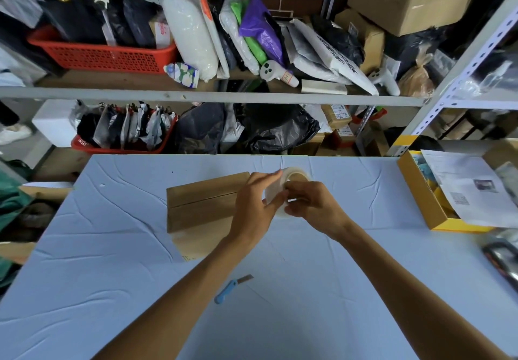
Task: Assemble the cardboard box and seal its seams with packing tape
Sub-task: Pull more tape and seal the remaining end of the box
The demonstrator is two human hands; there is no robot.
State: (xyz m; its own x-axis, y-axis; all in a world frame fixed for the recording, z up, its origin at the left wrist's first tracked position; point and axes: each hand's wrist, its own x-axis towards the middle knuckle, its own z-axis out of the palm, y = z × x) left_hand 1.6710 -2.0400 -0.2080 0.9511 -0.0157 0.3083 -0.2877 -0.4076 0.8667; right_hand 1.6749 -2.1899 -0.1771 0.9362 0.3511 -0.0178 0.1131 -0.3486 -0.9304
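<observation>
A brown cardboard box (pixel 201 205) stands on the table (pixel 350 247) in the middle, its two top flaps folded shut with a seam between them. Just above its right end I hold a roll of clear packing tape (pixel 294 176) in both hands. My left hand (pixel 256 205) grips the roll's left side, fingers curled over its rim. My right hand (pixel 311 202) pinches the roll's near edge with thumb and fingers. The hands hide much of the roll and the box's right end.
A blue-handled utility knife (pixel 228 289) lies on the table near me. A yellow box (pixel 429 199) with printed papers sits at the right edge. Shelves (pixel 213 94) packed with bags, red baskets and cartons rise behind the table. A dark object (pixel 501 261) lies at the right.
</observation>
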